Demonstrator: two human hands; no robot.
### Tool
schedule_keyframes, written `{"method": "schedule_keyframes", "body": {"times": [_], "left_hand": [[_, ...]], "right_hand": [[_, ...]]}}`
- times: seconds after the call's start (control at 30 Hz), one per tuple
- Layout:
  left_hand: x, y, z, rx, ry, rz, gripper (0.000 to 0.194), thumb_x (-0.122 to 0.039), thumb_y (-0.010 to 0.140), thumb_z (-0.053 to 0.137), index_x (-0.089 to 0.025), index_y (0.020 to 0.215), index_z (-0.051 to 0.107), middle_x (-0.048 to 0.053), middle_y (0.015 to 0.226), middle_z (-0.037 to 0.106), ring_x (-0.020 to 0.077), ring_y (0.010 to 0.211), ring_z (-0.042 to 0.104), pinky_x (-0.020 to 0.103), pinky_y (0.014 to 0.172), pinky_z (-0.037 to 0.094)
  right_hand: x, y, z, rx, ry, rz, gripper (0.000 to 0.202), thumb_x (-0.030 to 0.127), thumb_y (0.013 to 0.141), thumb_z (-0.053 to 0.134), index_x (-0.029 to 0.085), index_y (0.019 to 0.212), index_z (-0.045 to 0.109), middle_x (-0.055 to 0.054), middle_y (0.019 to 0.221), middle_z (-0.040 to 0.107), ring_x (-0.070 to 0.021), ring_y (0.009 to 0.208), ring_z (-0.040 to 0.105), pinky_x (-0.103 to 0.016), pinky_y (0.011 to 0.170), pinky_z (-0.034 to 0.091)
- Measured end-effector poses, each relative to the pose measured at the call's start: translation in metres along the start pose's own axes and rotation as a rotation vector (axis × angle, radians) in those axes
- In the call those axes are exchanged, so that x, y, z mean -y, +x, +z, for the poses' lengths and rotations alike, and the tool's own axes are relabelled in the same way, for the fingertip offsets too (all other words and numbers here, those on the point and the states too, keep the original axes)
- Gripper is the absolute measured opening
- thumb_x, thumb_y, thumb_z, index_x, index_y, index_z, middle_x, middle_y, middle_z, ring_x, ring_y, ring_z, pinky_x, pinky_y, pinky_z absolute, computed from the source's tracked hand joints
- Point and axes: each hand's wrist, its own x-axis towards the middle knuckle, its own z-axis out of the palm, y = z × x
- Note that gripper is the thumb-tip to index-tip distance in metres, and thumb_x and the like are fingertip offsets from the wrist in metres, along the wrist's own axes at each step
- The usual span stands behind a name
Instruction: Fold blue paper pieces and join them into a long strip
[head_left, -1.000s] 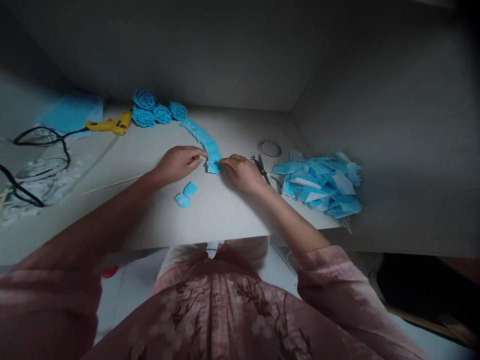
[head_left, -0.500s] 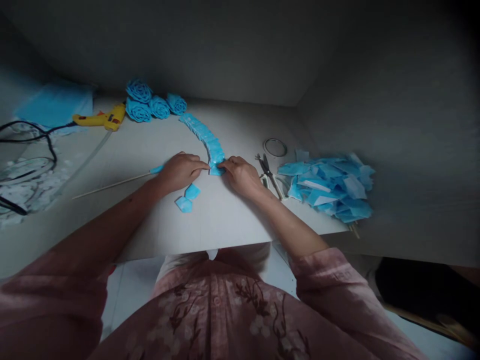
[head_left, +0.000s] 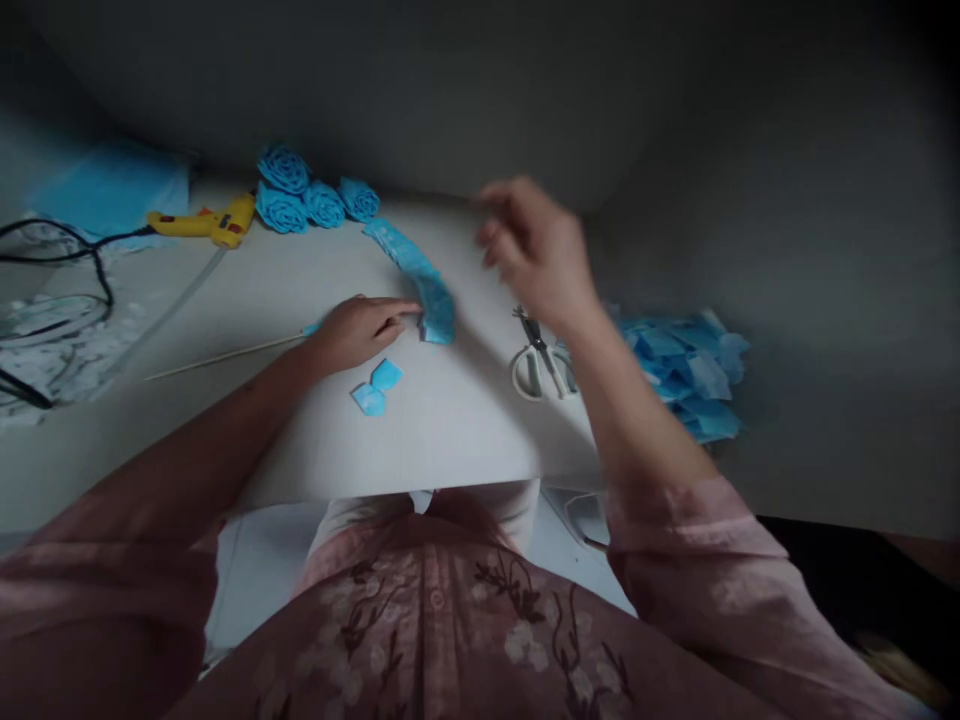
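My left hand [head_left: 361, 328] lies on the table with its index finger stretched out to the lower end of a curved strip of overlapping light-blue petals [head_left: 411, 262]. Its thumb is apart, and nothing shows in its grasp. Above the table to the right, my right hand [head_left: 538, 245] is raised and blurred, its fingers loosely bent and apart, with no object visible in them. Two loose blue petals [head_left: 379, 385] lie below my left hand. A thin wooden stick [head_left: 225, 358] with a blue tip runs partly behind that hand.
Scissors with pale handles [head_left: 536, 360] lie under my right forearm. A heap of blue pieces [head_left: 694, 365] is at the right table edge. Several blue crepe-like roses [head_left: 324, 204] stand at the back beside a yellow glue gun [head_left: 210, 222]. A black cable [head_left: 97, 280] loops at left.
My right hand has let go of the strip's lower end and risen up and to the right, away from the table. My left hand stays at the strip.
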Motion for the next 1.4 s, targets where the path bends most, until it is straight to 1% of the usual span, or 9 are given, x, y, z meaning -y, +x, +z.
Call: {"method": "schedule_keyframes", "body": {"times": [0.17, 0.3, 0.5, 0.63, 0.73, 0.9, 1.1, 1.3, 1.4], "left_hand": [[0.0, -0.002, -0.015, -0.052, -0.075, -0.116, 0.05, -0.027, 0.094, 0.059, -0.023, 0.14, 0.079, 0.003, 0.088, 0.078, 0.0218, 0.079, 0.068, 0.031, 0.084, 0.051], [-0.002, -0.002, -0.02, -0.089, -0.107, -0.139, 0.054, -0.022, 0.093, 0.059, -0.022, 0.144, 0.076, 0.002, 0.09, 0.077, 0.0203, 0.081, 0.067, 0.03, 0.086, 0.051], [-0.008, -0.002, -0.019, -0.129, -0.202, -0.139, 0.057, -0.019, 0.092, 0.061, -0.02, 0.147, 0.074, 0.001, 0.09, 0.075, 0.0173, 0.077, 0.065, 0.029, 0.084, 0.05], [-0.011, 0.0, -0.012, -0.134, -0.52, -0.149, 0.047, -0.031, 0.096, 0.067, -0.015, 0.139, 0.077, 0.005, 0.092, 0.076, 0.0171, 0.081, 0.066, 0.029, 0.081, 0.051], [-0.016, 0.001, -0.009, -0.122, -0.841, -0.17, 0.057, -0.057, 0.098, 0.072, -0.012, 0.132, 0.078, 0.012, 0.104, 0.08, 0.0195, 0.089, 0.07, 0.029, 0.08, 0.053], [-0.023, 0.0, -0.015, -0.077, -1.1, -0.291, 0.074, -0.083, 0.093, 0.064, -0.013, 0.108, 0.08, 0.013, 0.094, 0.08, 0.0215, 0.081, 0.072, 0.03, 0.069, 0.051], [-0.028, 0.001, -0.025, -0.052, -1.034, -0.299, 0.049, -0.058, 0.07, 0.095, -0.016, 0.084, 0.073, 0.003, 0.073, 0.071, 0.0127, 0.064, 0.06, 0.025, 0.06, 0.042], [-0.027, 0.0, -0.025, -0.042, -0.977, -0.321, 0.034, -0.044, 0.074, 0.088, -0.018, 0.076, 0.066, 0.0, 0.066, 0.064, 0.0103, 0.059, 0.056, 0.023, 0.056, 0.041], [-0.029, -0.002, -0.025, -0.011, -0.946, -0.339, 0.028, -0.037, 0.075, 0.084, -0.018, 0.075, 0.064, -0.001, 0.063, 0.062, 0.0101, 0.059, 0.055, 0.022, 0.055, 0.04]], "right_hand": [[0.023, -0.066, 0.069, 0.471, -0.096, -0.043, 0.034, 0.014, 0.107, 0.058, 0.022, 0.135, 0.077, -0.008, 0.132, 0.081, -0.0247, 0.115, 0.076, -0.033, 0.094, 0.053], [0.029, -0.075, 0.087, 0.557, -0.214, -0.08, 0.036, 0.02, 0.112, 0.052, 0.024, 0.137, 0.077, -0.009, 0.133, 0.08, -0.0246, 0.118, 0.073, -0.033, 0.086, 0.05], [0.045, -0.078, 0.098, 0.621, -0.353, -0.153, 0.026, 0.021, 0.107, 0.06, 0.019, 0.123, 0.081, -0.012, 0.125, 0.08, -0.0268, 0.115, 0.07, -0.035, 0.082, 0.047], [0.036, -0.081, 0.109, 0.502, -0.257, -0.009, 0.022, 0.016, 0.103, 0.059, 0.016, 0.105, 0.082, -0.012, 0.113, 0.082, -0.0234, 0.1, 0.071, -0.033, 0.078, 0.044], [0.018, -0.074, 0.105, 0.307, 0.171, 0.214, 0.016, 0.028, 0.098, 0.066, 0.017, 0.094, 0.078, -0.004, 0.09, 0.077, -0.0165, 0.08, 0.065, -0.03, 0.074, 0.046], [0.004, -0.058, 0.091, 0.152, 0.858, 0.508, 0.044, 0.056, 0.071, 0.092, 0.02, 0.087, 0.074, 0.001, 0.078, 0.07, -0.0127, 0.069, 0.062, -0.023, 0.056, 0.046], [0.005, -0.055, 0.098, 0.086, 1.022, 0.565, 0.045, 0.05, 0.063, 0.1, 0.021, 0.087, 0.076, 0.0, 0.082, 0.075, -0.0123, 0.074, 0.066, -0.022, 0.059, 0.052], [-0.008, -0.047, 0.083, 0.149, 0.859, 0.429, 0.048, 0.044, 0.077, 0.092, 0.021, 0.118, 0.08, -0.004, 0.102, 0.079, -0.0176, 0.094, 0.072, -0.029, 0.079, 0.059], [-0.017, -0.037, 0.082, 0.222, 0.733, 0.264, 0.051, 0.042, 0.082, 0.09, 0.019, 0.126, 0.077, -0.002, 0.093, 0.074, -0.0153, 0.085, 0.066, -0.029, 0.078, 0.055]]}}
